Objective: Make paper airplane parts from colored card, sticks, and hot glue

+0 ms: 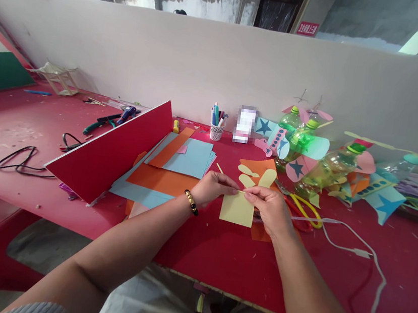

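Observation:
A pale yellow sheet of paper [236, 211] hangs or lies below my fingertips, its top edge running between both hands. My left hand [213, 188], with a beaded bracelet at the wrist, pinches that edge at the left. Thumb and fingers of my right hand [268, 207] close on it at the right. Whether the edge is folded or a separate thin strip, I cannot tell. Just beyond are yellow paper cut-outs [268, 178] with rounded ends, over orange paper [257, 165]. Scissors with red and yellow handles [307, 209] lie beside my right hand, partly hidden.
Blue and orange paper sheets [189, 160] are stacked at left, against a red upright board [118, 153]. A pen cup [216, 131] and a blurred phone [245, 124] stand behind. Bottle models with paper wings [325, 166] crowd the right, near a white cable [362, 253].

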Available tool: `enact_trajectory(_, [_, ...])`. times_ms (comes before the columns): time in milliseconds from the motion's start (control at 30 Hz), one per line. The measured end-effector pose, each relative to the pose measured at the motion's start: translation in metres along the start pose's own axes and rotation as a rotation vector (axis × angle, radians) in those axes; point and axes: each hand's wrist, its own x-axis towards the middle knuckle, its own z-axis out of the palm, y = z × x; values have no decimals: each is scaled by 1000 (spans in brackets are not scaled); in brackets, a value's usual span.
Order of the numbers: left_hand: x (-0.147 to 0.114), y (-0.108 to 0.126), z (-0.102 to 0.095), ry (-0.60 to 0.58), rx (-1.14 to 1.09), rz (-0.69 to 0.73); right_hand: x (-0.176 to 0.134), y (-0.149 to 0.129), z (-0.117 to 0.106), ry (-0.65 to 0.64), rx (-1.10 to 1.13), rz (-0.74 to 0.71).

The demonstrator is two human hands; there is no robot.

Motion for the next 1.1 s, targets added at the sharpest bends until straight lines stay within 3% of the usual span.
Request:
enact_trajectory(300, [1, -5, -2, 2, 36, 42, 0, 0, 2, 7, 59, 39])
enact_trajectory(600, [1, -6, -2, -39, 84, 148, 4, 6, -3, 24, 56, -33])
enact_trajectory(933, [1, -7, -1, 11, 95, 147, 1, 2, 0, 24, 33, 51])
enact_trajectory(1100, [2, -10, -1, 20, 140, 144, 4, 6, 0, 49, -11, -18])
